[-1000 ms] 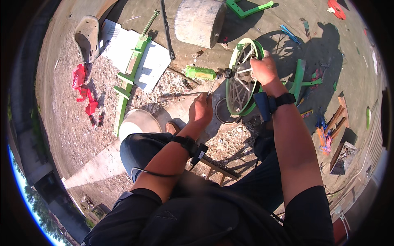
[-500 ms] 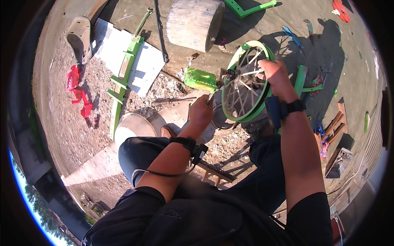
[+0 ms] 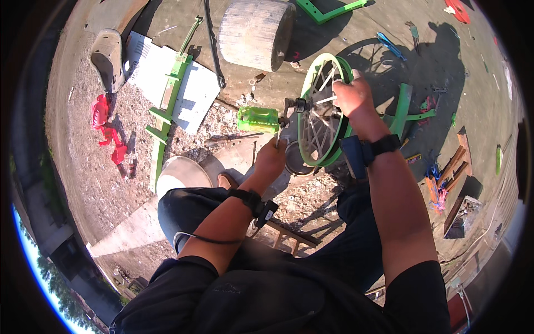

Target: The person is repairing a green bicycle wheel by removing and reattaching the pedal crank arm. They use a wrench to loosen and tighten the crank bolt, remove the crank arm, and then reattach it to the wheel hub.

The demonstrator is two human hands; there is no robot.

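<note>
From my end I make out an outdoor yard, much like a makeshift workshop: sun throws hard shadows across bare ground point(image 3: 483, 92), gravel point(image 3: 75, 167) spreads on the left, trees point(image 3: 47, 289) show at the near left edge, and a green bar point(image 3: 168, 103), a green-rimmed wheel point(image 3: 320, 125) and, far right, a blue tool point(image 3: 391, 46) sit in the open

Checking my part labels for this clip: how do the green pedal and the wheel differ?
Shape and size: the pedal is a small block, while the wheel is larger, round and spoked.
Colour: the pedal looks translucent, bright green; the wheel pairs solid-looking green with pale spokes.
Handling: the right hand grips the wheel's right side, while the left hand holds a thin tool by the pedal.
Both show green and are close together.
</note>
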